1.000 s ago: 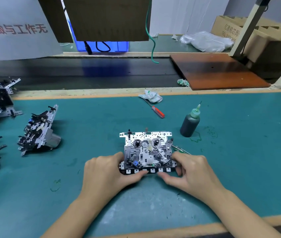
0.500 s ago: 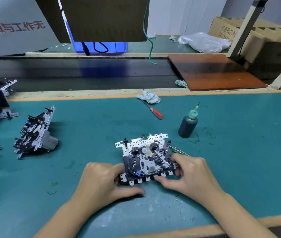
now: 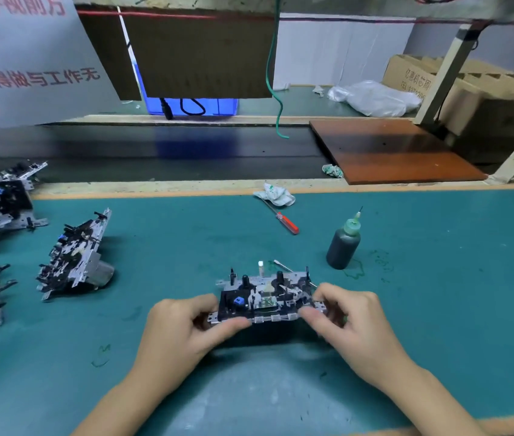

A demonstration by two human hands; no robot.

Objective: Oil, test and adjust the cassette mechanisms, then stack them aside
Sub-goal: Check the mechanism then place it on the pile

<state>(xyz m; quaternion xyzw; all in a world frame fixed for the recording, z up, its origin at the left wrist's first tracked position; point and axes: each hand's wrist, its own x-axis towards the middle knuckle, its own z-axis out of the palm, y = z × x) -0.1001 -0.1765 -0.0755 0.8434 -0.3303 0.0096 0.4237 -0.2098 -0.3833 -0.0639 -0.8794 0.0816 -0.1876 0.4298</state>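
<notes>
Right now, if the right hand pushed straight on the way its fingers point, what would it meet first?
The right hand points left and already grips the cassette mechanism; past that, probably the left hand at the other end.

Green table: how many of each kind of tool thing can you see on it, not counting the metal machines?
Oil bottle: 1
Red-handled screwdriver: 1
Crumpled rag: 1
Total: 3
A thin metal tool also shows behind the held mechanism; I cannot tell what it is.
</notes>
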